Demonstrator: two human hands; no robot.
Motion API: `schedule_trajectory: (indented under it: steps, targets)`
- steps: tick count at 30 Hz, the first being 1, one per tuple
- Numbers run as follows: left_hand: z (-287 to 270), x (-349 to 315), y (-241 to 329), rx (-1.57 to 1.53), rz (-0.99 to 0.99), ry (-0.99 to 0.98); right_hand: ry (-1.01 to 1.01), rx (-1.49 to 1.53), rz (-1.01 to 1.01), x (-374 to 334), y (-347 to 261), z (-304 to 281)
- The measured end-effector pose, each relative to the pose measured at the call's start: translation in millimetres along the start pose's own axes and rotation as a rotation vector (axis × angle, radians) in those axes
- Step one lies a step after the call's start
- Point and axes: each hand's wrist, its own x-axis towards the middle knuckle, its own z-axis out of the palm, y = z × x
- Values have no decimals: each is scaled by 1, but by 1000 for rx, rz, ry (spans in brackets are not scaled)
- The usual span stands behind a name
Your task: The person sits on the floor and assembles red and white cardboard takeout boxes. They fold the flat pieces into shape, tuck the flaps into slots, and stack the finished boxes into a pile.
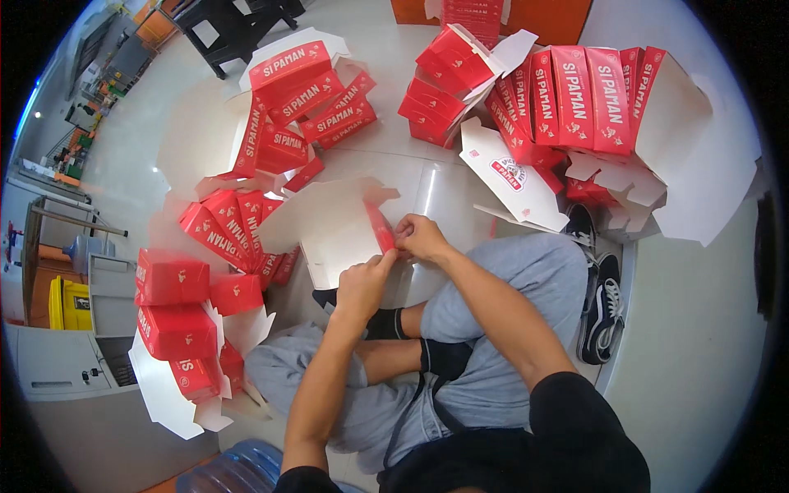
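Above my crossed legs I hold a part-folded cardboard food box [337, 253], white inside with a red outer side. My left hand [362, 287] is closed on the near end of its red edge. My right hand [421, 238] pinches the same red side a little farther off, fingers bent inward. The two hands almost touch. The box's wide white flap spreads out to the left, its outline slightly smeared. What lies under my fingertips is hidden.
Red boxes stand in stacks at the far left [296, 90], near left [177, 312] and far right [575, 99]. An open box lid [509, 177] tilts beside the right stack. Black sneakers [604, 308] lie by the right wall. A clear blue water jug [238, 468] is at the lower left.
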Motion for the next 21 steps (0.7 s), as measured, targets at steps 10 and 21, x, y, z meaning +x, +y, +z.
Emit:
schedule_trajectory:
  steps: [10,21]
  targets:
    - [11,3,2,151,7,-14,-28,38,70,-10,-9,10]
    - [15,7,5,157,-18,32,2,-120,58,-9,0,11]
